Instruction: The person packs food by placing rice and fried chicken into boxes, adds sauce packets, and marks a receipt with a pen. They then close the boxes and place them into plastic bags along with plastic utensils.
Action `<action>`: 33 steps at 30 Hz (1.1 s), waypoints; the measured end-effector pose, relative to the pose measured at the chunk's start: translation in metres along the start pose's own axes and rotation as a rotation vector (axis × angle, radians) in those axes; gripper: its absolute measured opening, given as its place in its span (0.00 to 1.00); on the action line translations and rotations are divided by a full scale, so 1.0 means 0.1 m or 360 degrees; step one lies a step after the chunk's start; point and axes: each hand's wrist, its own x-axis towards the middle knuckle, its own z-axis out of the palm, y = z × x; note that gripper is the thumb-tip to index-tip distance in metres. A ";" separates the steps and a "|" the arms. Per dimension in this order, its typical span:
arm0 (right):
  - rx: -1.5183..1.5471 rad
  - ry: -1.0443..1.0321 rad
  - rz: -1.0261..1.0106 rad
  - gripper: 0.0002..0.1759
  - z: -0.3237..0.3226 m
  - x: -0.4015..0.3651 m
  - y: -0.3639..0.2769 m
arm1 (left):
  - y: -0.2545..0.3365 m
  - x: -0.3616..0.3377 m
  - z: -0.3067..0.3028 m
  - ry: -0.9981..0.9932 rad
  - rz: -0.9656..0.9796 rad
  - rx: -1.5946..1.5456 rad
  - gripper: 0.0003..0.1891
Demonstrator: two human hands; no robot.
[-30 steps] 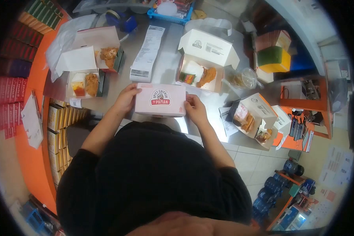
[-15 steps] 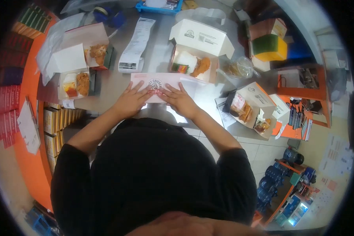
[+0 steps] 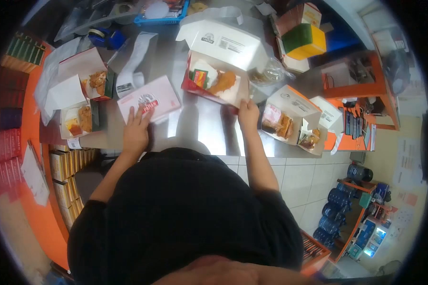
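My left hand [image 3: 137,130] rests with spread fingers on the lower edge of a flat pink and white printed sheet [image 3: 165,97]. My right hand [image 3: 248,115] is closed on the lower right corner of an open red and white meal box [image 3: 208,94]. Inside that box lie a piece of fried chicken [image 3: 223,83], white rice and a small green and yellow packet. Its white lid [image 3: 223,42] stands raised at the back. Just right of my right hand is another open box [image 3: 290,102] with wrapped and fried food.
Two open chicken boxes [image 3: 82,71] stand at the left. A long paper receipt [image 3: 137,57] lies behind the pink sheet. At the back are a blue tape dispenser [image 3: 110,39] and a blue basket [image 3: 161,20]. A yellow and green box [image 3: 303,42] is at the back right.
The pink sheet has shifted left and tilted, with my left hand on it. My right hand has left the sheet and taken hold of the chicken box, now nearer the table's front.
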 end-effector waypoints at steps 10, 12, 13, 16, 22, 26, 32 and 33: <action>-0.0156 -0.0333 0.0043 0.15 -0.57 -1.15 0.48 | 0.29 0.53 0.16 0.0119 0.0118 -0.1602 0.27; -0.0296 -0.0604 0.0120 0.19 -0.48 -1.25 0.38 | 0.42 0.36 0.22 0.0100 -0.0086 -0.2033 0.26; -0.0299 -0.0625 0.0118 0.19 -0.48 -1.22 0.33 | 0.50 0.33 0.14 0.0108 -0.0107 -0.2031 0.26; -0.0081 -0.0371 -0.0176 0.34 -0.46 -0.98 0.13 | 0.58 0.21 -0.13 0.0064 -0.0282 -0.1603 0.22; -0.0262 -0.0420 -0.0622 0.11 -0.63 -0.68 0.25 | 0.42 -0.29 -0.25 0.0032 0.0114 -0.0291 0.15; 0.0975 -0.0809 -0.0084 0.07 -0.41 -1.05 0.63 | 0.48 -0.67 0.47 -0.0027 -0.0325 -0.1631 0.13; 0.0534 -0.0985 0.0626 0.16 -0.74 -0.70 -0.14 | 0.82 -0.06 -0.50 -0.0637 -0.0919 -0.1607 0.17; 0.0447 -0.1142 0.0599 0.17 -0.76 -0.65 -0.14 | 0.83 -0.06 -0.51 -0.0625 -0.0913 -0.1607 0.17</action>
